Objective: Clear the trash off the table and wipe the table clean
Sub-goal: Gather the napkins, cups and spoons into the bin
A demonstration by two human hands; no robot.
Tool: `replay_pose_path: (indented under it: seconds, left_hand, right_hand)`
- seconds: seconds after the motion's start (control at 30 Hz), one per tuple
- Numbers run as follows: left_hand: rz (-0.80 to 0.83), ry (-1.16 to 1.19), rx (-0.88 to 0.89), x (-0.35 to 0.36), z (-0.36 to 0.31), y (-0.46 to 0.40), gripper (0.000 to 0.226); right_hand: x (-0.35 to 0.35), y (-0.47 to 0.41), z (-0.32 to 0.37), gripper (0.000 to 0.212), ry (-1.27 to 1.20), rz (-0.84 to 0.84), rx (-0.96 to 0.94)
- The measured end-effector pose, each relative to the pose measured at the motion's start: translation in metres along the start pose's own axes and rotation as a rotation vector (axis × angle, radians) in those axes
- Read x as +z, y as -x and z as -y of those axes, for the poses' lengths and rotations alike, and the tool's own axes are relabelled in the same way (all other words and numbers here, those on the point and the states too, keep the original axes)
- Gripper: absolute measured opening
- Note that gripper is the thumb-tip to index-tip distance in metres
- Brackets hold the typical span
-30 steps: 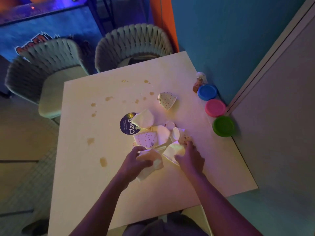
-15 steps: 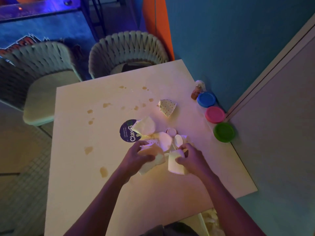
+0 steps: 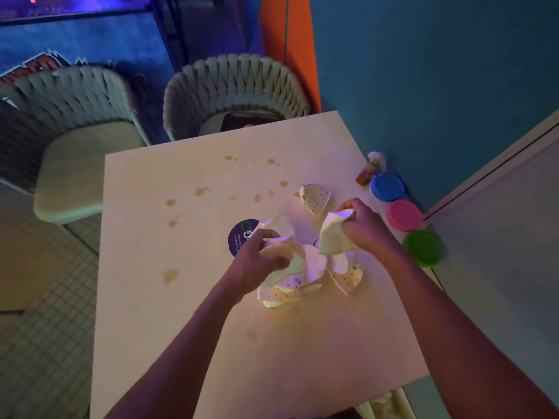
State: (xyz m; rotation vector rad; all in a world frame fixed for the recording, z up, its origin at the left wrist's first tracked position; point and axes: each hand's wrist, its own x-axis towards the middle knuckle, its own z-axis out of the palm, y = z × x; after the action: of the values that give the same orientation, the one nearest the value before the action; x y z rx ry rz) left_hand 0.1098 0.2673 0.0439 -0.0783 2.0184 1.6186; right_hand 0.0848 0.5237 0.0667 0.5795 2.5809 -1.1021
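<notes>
A pale square table (image 3: 169, 328) carries a heap of torn paper scraps (image 3: 317, 267), some plain and some dotted, near its middle. My left hand (image 3: 257, 261) grips a wad of crumpled paper (image 3: 287, 252) over the heap. My right hand (image 3: 366, 228) holds a folded pale scrap (image 3: 332, 234) lifted above the pile. One dotted scrap (image 3: 316, 198) lies apart, farther back. A dark round sticker (image 3: 242, 237) lies partly under the paper. Brown spill stains (image 3: 202, 191) dot the far and left parts of the tabletop.
Blue (image 3: 387, 187), pink (image 3: 404, 215) and green (image 3: 422, 247) round tubs line the table's right edge by the blue wall, with a small brown bottle (image 3: 367, 172) behind them. Two woven chairs (image 3: 236, 89) stand at the far side. Tiled floor lies left.
My right hand has lifted its folded scrap off the pile and carried it up and to the right. My left hand keeps its crumpled wad and has shifted slightly farther over the heap.
</notes>
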Motion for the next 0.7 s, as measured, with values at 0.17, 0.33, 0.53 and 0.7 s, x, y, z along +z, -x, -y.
replay_pose_path:
  seconds: [0.17,0.33,0.53,0.7]
  left_hand:
    - [-0.039,-0.017,-0.012,0.007,-0.005,-0.018,0.042]
    - [-0.098,-0.025,-0.048,0.017,-0.009,-0.033,0.04]
    - [-0.164,-0.035,-0.076,0.038,-0.014,-0.056,0.039]
    - [-0.2,-0.055,-0.074,0.053,-0.014,-0.08,0.041]
  right_hand:
    - [-0.003,-0.044,0.014,0.031,0.003,0.027,0.021]
    - [0.0,-0.084,0.022,0.04,0.055,0.093,-0.034]
    - [0.008,-0.141,0.031,0.05,0.152,0.229,-0.074]
    - [0.019,-0.181,0.036,0.08,0.278,0.381,-0.072]
